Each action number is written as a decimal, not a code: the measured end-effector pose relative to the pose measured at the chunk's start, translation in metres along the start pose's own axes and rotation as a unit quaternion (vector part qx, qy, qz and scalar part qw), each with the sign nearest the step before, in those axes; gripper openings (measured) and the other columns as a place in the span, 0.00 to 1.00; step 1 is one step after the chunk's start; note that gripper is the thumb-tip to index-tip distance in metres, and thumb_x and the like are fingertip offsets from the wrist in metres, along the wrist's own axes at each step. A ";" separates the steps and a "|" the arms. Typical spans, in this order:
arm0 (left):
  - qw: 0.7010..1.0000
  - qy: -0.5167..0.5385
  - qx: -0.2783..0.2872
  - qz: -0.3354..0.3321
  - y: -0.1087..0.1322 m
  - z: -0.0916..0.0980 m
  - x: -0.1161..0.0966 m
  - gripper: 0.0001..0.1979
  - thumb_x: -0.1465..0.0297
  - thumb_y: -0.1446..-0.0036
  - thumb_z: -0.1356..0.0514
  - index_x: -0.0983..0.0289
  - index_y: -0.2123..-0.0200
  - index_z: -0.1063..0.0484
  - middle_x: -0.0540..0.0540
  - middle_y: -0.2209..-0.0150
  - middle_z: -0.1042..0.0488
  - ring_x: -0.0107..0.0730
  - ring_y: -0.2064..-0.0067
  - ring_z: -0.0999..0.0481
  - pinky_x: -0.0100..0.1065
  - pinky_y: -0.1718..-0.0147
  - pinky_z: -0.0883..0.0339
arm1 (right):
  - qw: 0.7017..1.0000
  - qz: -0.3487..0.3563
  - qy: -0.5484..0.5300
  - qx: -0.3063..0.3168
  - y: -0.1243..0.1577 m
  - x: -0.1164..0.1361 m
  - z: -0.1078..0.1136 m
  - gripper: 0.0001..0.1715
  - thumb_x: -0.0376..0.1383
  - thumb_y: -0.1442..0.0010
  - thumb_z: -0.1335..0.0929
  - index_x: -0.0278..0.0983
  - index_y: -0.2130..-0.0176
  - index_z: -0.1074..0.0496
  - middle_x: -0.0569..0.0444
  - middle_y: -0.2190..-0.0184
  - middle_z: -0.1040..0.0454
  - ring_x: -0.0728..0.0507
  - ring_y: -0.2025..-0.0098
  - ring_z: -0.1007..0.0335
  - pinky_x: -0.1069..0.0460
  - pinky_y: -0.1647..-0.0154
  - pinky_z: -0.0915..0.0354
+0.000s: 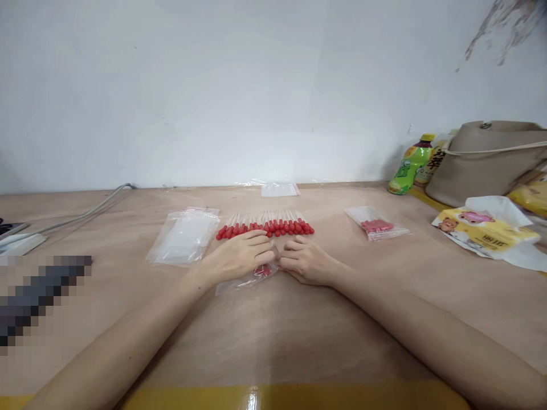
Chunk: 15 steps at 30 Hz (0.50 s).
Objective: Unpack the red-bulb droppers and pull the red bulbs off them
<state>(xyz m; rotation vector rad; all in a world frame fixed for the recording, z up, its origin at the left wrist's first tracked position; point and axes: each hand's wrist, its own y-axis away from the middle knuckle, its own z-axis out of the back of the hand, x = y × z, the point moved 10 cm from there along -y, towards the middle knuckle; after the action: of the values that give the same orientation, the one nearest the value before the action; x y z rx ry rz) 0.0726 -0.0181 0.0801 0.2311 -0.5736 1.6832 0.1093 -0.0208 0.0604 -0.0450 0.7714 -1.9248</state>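
A small clear plastic bag [243, 283] with red pieces in it lies on the table under my hands. My left hand [245, 253] rests over the bag, its fingers together and closed on the bag's right end. My right hand [308, 261] has its fingers curled in a pinch at that same end, close to the left fingertips. Just beyond my hands lies a row of several clear droppers [280, 225] with red rubber bulbs, bulbs towards me. The fingertips partly hide the bag's edge.
Flat clear bags [183, 236] lie to the left, and another bag [277, 189] lies by the wall. On the right are a bag of red pieces [376, 225], a yellow tissue pack [487, 230], a green bottle [411, 165] and a beige handbag [482, 165]. A grey cable [85, 213] runs at left.
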 end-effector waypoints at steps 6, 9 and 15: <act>1.000 -0.006 -0.007 0.018 0.000 0.006 0.002 0.11 0.76 0.39 0.54 0.61 0.61 0.34 0.51 0.65 0.30 0.30 0.58 0.32 0.39 0.50 0.40 | 0.972 -0.158 -0.172 0.039 0.005 -0.025 -0.005 0.13 0.38 0.38 0.41 0.36 0.64 0.30 0.52 0.70 0.29 0.46 0.65 0.40 0.50 0.62 0.46; 0.984 0.108 -0.033 0.139 0.011 0.000 0.021 0.11 0.69 0.39 0.51 0.62 0.55 0.36 0.55 0.57 0.31 0.34 0.53 0.33 0.39 0.52 0.37 | 0.931 -0.236 -0.279 0.021 0.009 -0.040 -0.013 0.18 0.34 0.36 0.45 0.37 0.60 0.30 0.53 0.65 0.27 0.47 0.62 0.37 0.51 0.59 0.44; 0.920 0.269 0.016 0.284 0.058 -0.032 0.024 0.34 0.59 0.46 0.44 0.65 0.41 0.54 0.64 0.43 0.42 0.43 0.44 0.39 0.43 0.50 0.38 | 0.910 -0.286 -0.300 0.016 0.008 -0.047 -0.029 0.11 0.35 0.45 0.33 0.36 0.60 0.28 0.55 0.69 0.27 0.47 0.64 0.36 0.52 0.60 0.42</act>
<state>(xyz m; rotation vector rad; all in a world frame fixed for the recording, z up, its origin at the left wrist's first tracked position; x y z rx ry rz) 0.0165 0.0129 0.0500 -0.4126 -0.1951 2.2017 0.1278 0.0302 0.0469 -0.8895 0.3138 -2.2800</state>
